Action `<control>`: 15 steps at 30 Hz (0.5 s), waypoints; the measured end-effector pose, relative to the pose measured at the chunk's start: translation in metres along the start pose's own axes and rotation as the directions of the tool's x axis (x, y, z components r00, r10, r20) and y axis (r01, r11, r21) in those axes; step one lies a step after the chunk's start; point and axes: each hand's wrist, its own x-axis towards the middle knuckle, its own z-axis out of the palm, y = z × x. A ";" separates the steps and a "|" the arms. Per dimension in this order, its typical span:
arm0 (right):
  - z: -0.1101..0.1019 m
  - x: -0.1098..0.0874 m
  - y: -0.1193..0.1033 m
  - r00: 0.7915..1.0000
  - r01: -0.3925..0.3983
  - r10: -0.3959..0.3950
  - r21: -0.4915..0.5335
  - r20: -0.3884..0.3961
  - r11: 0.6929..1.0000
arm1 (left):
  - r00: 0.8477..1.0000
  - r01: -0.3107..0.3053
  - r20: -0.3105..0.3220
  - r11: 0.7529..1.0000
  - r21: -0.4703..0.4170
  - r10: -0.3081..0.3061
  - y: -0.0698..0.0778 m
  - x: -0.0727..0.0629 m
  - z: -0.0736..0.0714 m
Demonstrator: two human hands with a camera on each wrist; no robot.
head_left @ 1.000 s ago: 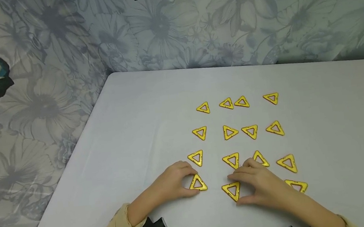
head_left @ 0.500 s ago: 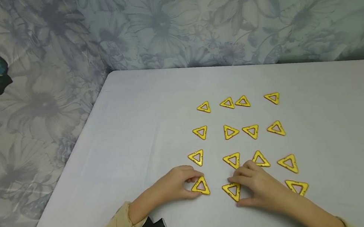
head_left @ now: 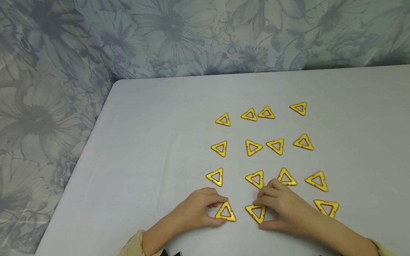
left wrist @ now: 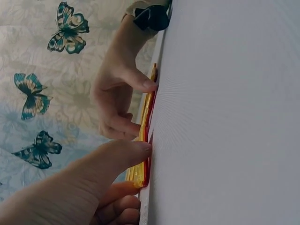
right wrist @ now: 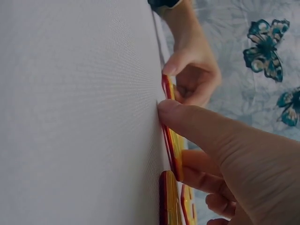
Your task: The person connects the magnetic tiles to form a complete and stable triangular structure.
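In the head view, my left hand (head_left: 202,207) pinches a yellow hollow triangular tile (head_left: 231,211) between thumb and fingers at its left side. The left wrist view shows that thumb (left wrist: 133,151) on the tile's red-edged side, low against the white surface. To the right, my right hand (head_left: 286,205) grips a second yellow triangular tile (head_left: 252,215), thumb at its near corner and fingers at its far edge. In the right wrist view the thumb (right wrist: 176,112) lies along this tile (right wrist: 176,150). A small gap separates the two held tiles.
Several more yellow triangles (head_left: 215,177) lie flat in loose rows beyond and to the right of the hands; one (head_left: 326,207) is beside the right wrist. The white tabletop (head_left: 117,155) meets floral, butterfly-printed cloth (head_left: 174,26) at its back and left edges.
The left hand's tile has turned slightly and slid nearer to the right hand's tile. The right hand keeps its hold with little movement. The head view has shifted a little.
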 end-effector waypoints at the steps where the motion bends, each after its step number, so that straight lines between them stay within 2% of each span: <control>1: 0.001 0.000 0.000 1.000 -0.006 0.006 0.004 0.000 1.000 | 1.000 -0.005 -0.005 1.000 0.000 0.005 0.001 0.000 0.001; 8: 0.002 -0.003 -0.004 1.000 -0.018 0.018 0.000 -0.018 1.000 | 0.999 -0.040 0.034 0.999 -0.002 0.040 0.007 0.002 0.013; 15: 0.000 0.001 -0.004 0.998 -0.069 0.069 -0.017 -0.010 0.997 | 1.000 -0.023 0.006 1.000 -0.018 0.023 0.008 0.005 0.014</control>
